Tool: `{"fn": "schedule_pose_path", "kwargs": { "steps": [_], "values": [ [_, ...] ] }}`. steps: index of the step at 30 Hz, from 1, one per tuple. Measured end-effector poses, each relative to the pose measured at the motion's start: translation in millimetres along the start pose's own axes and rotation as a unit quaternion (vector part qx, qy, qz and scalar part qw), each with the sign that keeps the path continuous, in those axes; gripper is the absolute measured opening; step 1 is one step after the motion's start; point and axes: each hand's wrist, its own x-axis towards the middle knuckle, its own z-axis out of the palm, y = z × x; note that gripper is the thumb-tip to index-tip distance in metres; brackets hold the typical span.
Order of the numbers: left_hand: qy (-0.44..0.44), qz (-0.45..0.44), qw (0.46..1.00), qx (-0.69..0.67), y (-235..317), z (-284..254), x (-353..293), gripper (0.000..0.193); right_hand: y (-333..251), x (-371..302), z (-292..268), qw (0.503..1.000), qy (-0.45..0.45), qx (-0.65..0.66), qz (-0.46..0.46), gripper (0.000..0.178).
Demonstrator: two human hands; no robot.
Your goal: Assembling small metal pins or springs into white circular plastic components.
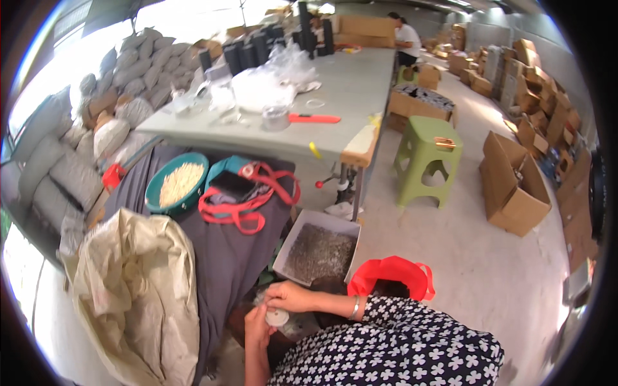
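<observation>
The person's left hand (259, 327) curls its fingers around the edge of a small, round white disc (277, 318), low in front of the body. The right hand (288, 298) bends its fingers together at the disc's upper edge; I cannot tell whether they grip it. From the hands, a shallow white box (331, 223) of dark, tiny pieces (320, 252) sits at one o'clock, and a bright red bag (368, 275) between two and three. A large beige woven sack (148, 309) slumps open at nine; a round teal bowl (152, 193) of pale pieces (180, 184) rests toward eleven. At twelve, farther off, stands a long grey-topped table (357, 77).
</observation>
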Motion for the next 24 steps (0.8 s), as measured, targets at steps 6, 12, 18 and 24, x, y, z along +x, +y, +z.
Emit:
{"fn": "schedule_pose_path", "kwargs": {
  "steps": [6, 12, 18, 24],
  "values": [
    [-0.030, -0.011, 0.999, 0.006, 14.6, 16.3, 19.6, 0.031, -11.3, -4.3, -25.7, 0.971, 0.128, 0.155, 0.127, 0.010],
    [-0.063, 0.073, 0.987, -0.125, 16.2, -1.9, 3.6, 0.023, 23.7, -6.7, -53.8, 0.909, 0.150, 0.338, 0.193, 0.009],
    [0.013, 0.107, 0.983, -0.149, 27.6, -16.5, -24.1, 0.042, 75.7, -26.1, -106.2, 0.865, 0.397, 0.109, 0.285, 0.011],
    [0.087, 0.222, 0.959, -0.152, 52.5, -44.2, -60.1, 0.036, 56.4, 0.6, -92.1, 0.838, 0.386, 0.300, 0.240, 0.013]
  ]
}}
